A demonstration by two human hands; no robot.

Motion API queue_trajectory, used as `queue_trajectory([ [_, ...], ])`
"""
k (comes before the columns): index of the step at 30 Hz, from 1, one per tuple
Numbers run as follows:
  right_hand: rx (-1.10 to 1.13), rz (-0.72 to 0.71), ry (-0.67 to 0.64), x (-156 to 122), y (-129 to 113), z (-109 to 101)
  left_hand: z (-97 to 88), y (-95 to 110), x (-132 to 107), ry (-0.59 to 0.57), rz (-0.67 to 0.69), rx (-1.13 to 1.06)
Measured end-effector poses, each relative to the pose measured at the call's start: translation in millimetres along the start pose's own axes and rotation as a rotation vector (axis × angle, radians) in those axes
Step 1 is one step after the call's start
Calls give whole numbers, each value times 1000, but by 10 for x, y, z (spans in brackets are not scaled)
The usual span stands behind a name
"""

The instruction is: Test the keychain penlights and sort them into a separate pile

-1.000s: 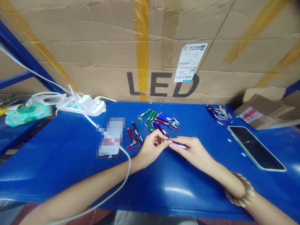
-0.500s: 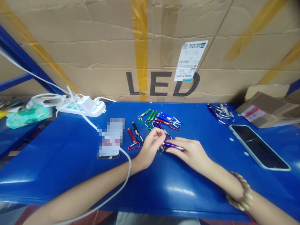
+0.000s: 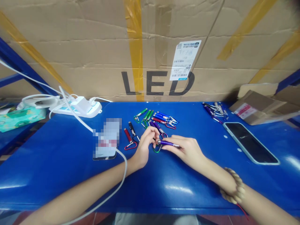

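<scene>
My right hand (image 3: 186,150) pinches a small purple keychain flashlight (image 3: 168,143) lying level over the blue table (image 3: 58,156). My left hand (image 3: 145,145) has its fingers closed on the green carabiner clip (image 3: 156,149) at the flashlight's left end. Just behind my hands lies a loose pile of green, blue, red and purple keychain flashlights (image 3: 157,118). A red flashlight (image 3: 127,137) and a black flashlight (image 3: 132,128) lie side by side left of my left hand.
A phone (image 3: 106,142) on a white cable lies left of my hands. A white power strip (image 3: 77,107) is at the back left. A second phone (image 3: 250,142) lies at the right, more flashlights (image 3: 214,109) behind it. A cardboard box (image 3: 150,47) marked LED walls the back.
The green carabiner has appeared at the purple flashlight's left end, and my left fingers have closed on it. Both hands stayed in about the same spot.
</scene>
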State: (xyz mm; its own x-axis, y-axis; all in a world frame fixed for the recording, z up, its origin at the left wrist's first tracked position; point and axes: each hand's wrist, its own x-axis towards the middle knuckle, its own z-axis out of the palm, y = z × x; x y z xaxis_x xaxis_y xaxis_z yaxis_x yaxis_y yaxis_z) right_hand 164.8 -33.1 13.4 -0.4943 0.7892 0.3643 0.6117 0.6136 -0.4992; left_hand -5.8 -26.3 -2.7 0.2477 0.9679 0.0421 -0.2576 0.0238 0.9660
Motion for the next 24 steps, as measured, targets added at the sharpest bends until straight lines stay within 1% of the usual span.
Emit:
queue_trajectory([
  [9, 65, 47, 22, -12, 45, 23, -8, -13, 6, 4, -9, -8],
  [14, 76, 73, 44, 0, 26, 40, 0, -2, 10, 5, -3, -1],
  [24, 41, 22, 59, -19, -26, 32, -14, -25, 26, -11, -8, 21],
])
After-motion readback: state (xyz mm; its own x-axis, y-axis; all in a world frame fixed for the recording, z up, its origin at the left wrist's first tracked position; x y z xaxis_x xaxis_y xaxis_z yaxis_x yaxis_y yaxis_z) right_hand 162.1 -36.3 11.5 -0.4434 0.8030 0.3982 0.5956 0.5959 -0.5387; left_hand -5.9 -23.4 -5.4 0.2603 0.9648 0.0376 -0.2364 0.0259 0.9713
